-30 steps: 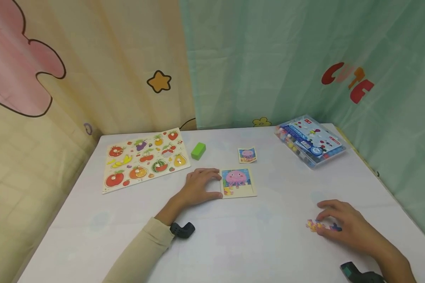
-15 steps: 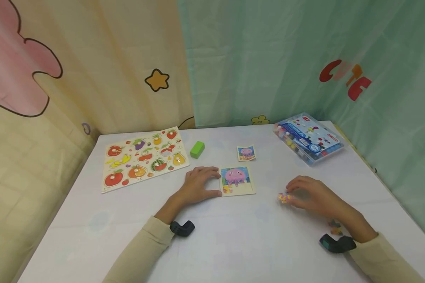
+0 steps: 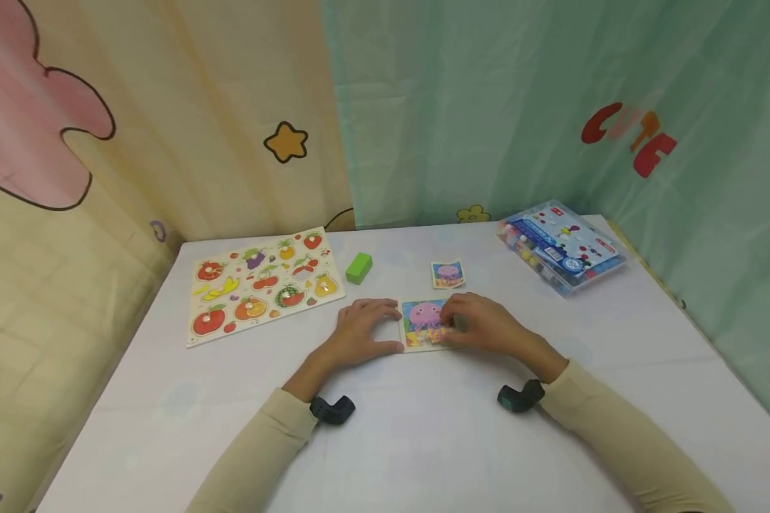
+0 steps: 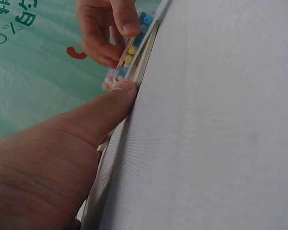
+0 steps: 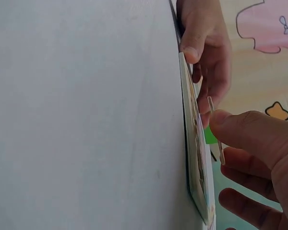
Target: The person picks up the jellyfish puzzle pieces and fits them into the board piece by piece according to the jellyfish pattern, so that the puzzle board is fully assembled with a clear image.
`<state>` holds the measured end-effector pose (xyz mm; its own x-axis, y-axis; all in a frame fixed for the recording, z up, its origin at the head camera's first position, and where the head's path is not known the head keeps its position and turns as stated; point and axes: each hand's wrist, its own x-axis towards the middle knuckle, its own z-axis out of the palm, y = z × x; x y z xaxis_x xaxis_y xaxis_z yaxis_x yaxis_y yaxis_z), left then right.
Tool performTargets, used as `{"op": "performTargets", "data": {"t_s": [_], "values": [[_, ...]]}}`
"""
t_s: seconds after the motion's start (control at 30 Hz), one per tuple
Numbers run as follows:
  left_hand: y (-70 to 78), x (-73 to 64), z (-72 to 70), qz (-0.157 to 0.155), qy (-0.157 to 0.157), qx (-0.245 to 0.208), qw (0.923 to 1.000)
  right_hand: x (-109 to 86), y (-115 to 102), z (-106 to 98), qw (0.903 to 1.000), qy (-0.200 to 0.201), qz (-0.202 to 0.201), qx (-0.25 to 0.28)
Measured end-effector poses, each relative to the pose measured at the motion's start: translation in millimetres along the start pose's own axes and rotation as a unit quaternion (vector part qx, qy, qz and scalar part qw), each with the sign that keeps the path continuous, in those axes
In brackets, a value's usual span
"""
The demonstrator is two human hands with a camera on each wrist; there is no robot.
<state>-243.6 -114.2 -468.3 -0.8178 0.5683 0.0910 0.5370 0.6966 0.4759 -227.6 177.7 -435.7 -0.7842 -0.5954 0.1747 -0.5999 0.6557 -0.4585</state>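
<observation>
A small square jigsaw board (image 3: 417,350) with a pink octopus picture lies flat on the table, its lower part partly covered by my right hand. My left hand (image 3: 361,333) grips the board's left side, thumb at the near corner and fingertips at the far one. Just over the board's lower right part, my right hand (image 3: 484,326) pinches a jigsaw piece (image 3: 435,335) between thumb and finger. Seen edge-on in the right wrist view, that thin piece (image 5: 222,153) is tilted and a little apart from the board (image 5: 194,165).
Beyond the board lies a small octopus picture card (image 3: 448,274). A green block (image 3: 359,268) and a fruit puzzle board (image 3: 266,285) are at the back left. At the back right lies a clear plastic box of colourful beads (image 3: 561,247). Curtains border the table (image 3: 411,434).
My right hand has gone from the right side of the table to the board, bringing a jigsaw piece. The remaining loose pieces are now out of sight. My left hand stays on the board.
</observation>
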Motion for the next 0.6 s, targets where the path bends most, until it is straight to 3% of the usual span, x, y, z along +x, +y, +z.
{"op": "performTargets", "data": {"t_s": [0.27,0.6], "values": [[1.5,-0.7,0.8,0.0,0.002,0.002,1.0,7.8,-3.2,11.3,0.9989,-0.024,0.037,0.015],[0.0,0.2,-0.8,0.002,0.001,0.004,1.0,8.8,-2.0,11.8,0.9985,-0.022,0.037,0.034]]}}
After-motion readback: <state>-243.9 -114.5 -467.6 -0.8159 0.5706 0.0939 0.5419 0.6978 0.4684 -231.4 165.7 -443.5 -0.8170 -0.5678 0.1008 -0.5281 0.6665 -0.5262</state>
